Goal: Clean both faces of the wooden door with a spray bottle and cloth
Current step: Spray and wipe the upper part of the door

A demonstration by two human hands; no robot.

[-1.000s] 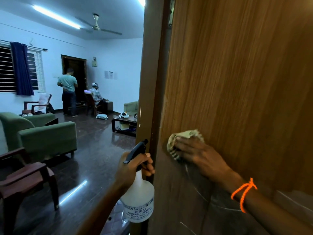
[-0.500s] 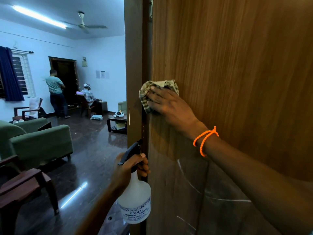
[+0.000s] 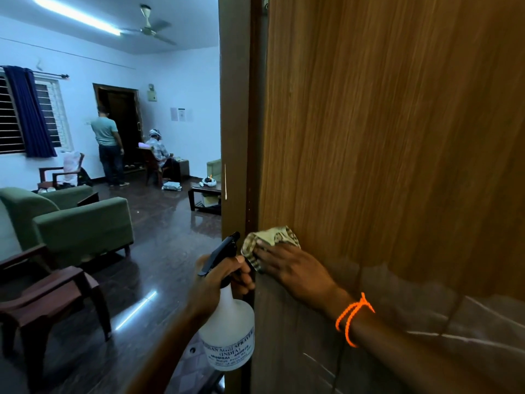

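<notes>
Beyond the doorway lay a dim living room with a green sofa. Close by, the right hand pressed a checked cloth flat-fingered against the wooden door near its edge. The left hand gripped the spray bottle by its neck.

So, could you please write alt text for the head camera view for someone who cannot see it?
The person's right hand presses a checked cloth flat against the wooden door near its edge, while the left hand holds a white spray bottle by its black trigger. Beyond the door lies a living room with a green sofa.
</notes>
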